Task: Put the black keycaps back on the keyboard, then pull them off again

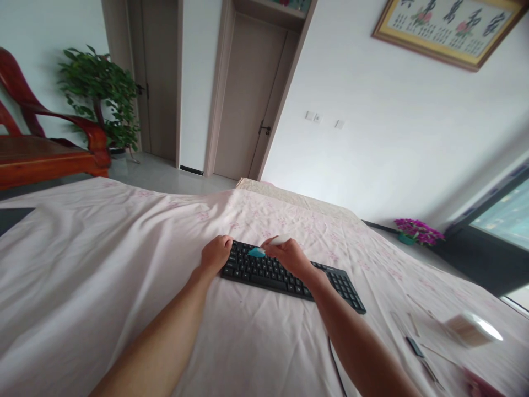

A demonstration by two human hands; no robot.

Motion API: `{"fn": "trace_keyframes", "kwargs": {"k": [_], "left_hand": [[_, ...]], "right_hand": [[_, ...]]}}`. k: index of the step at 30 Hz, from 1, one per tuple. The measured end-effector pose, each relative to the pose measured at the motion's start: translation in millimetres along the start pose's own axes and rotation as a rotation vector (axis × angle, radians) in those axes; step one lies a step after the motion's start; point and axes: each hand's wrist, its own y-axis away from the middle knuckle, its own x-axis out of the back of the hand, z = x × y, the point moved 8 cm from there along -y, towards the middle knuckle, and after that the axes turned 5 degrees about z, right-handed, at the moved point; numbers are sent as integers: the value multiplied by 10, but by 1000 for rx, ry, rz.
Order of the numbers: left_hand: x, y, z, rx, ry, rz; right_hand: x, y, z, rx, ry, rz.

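A black keyboard [268, 277] lies at a slight slant on the pale pink flowered cloth. Its left end is gripped by my left hand [215, 255], with the fingers curled over the edge. My right hand [292, 259] is closed around a small brush with a white handle and blue bristles [257, 252]. The bristles are over the upper left keys and look to be touching them. My right hand and forearm hide part of the keyboard's right half.
At the right lie a clear round tub of cotton swabs [471, 329], loose swabs and a slim tool with a dark grip [414, 347]. A dark cable [336, 364] runs beside my right forearm. A dark flat object [14, 219] lies at the far left. Beyond stands a wooden chair [49, 149].
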Motion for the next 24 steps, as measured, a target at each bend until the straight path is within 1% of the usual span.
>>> {"fn": "trace_keyframes", "kwargs": {"k": [2, 4, 5, 6, 7, 8, 10, 13, 14, 16, 18, 21, 22, 23, 24], "left_hand": [[2, -7, -4, 7, -2, 7], [2, -12, -12, 22, -10, 14], [0, -13, -16, 30, -16, 15], [-2, -12, -16, 33, -21, 16], [-3, -11, -15, 34, -25, 16], [-5, -10, -14, 35, -29, 16], [-7, -8, -9, 31, -31, 15], [-6, -8, -2, 20, -28, 14], [-5, -8, 0, 16, -26, 13], [-4, -9, 0, 15, -25, 8], [-3, -7, -5, 21, -21, 2], [0, -3, -5, 17, -20, 8], [1, -2, -4, 14, -22, 13], [1, -1, -5, 11, -25, 19], [-2, -1, -5, 8, -28, 22]], "right_hand": [[238, 55, 109, -58, 342, 13], [568, 124, 205, -151, 669, 83], [729, 156, 225, -191, 792, 138], [844, 181, 237, -226, 863, 175], [923, 196, 236, -249, 882, 218], [956, 199, 228, -257, 855, 254], [900, 167, 202, -236, 685, 319], [648, 70, 204, -202, 337, 389], [556, 42, 227, -214, 246, 398], [400, 4, 256, -233, 130, 388], [277, 4, 274, -273, 67, 299], [145, 89, 256, -375, 10, 62], [128, 123, 226, -400, -6, 5], [128, 145, 182, -410, -29, -21], [140, 150, 131, -405, -60, -15]]}}
